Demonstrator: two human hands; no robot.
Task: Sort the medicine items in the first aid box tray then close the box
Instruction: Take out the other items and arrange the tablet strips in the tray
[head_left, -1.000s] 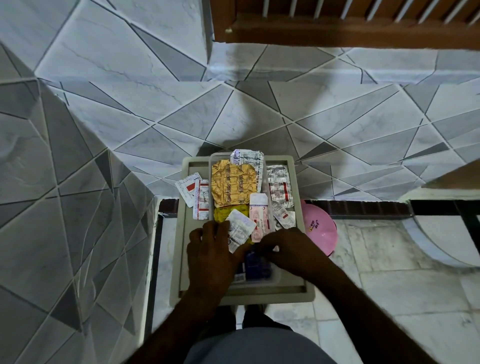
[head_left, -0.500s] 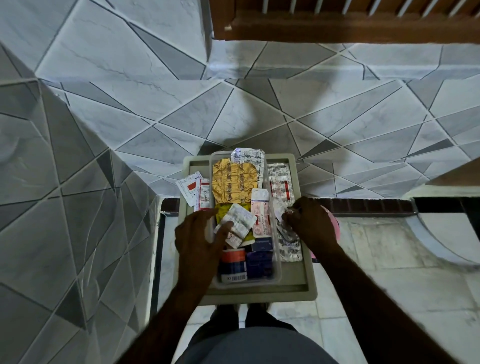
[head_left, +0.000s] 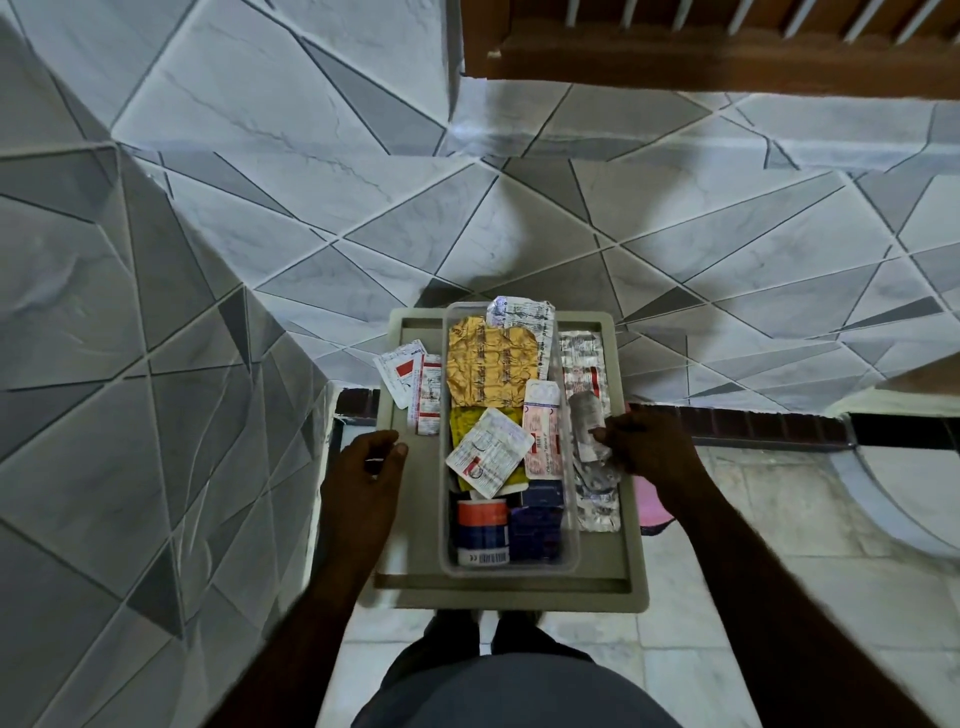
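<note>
Two hazards apply. Right hand (head_left: 649, 452) pinches a crinkled silver blister strip (head_left: 584, 415) between thumb and fingers, right of centre frame, just beside the clear rigid tray (head_left: 447, 519); the slick foil may slip and fall outside the beige box (head_left: 519, 592). Left hand (head_left: 363, 467) fingers, loosely curled, rest on the box's left rim; pressure there could tip it. Gold foil strip (head_left: 491, 364) lies creased in the tray.

single wide-angle view from the head, facing forward and steeply down. near to the first aid box (head_left: 511, 590), held just below centre of frame. tiled wall (head_left: 291, 218) ahead and at left, floor (head_left: 769, 530) at right, own lap (head_left: 519, 691) along the bottom edge.
</note>
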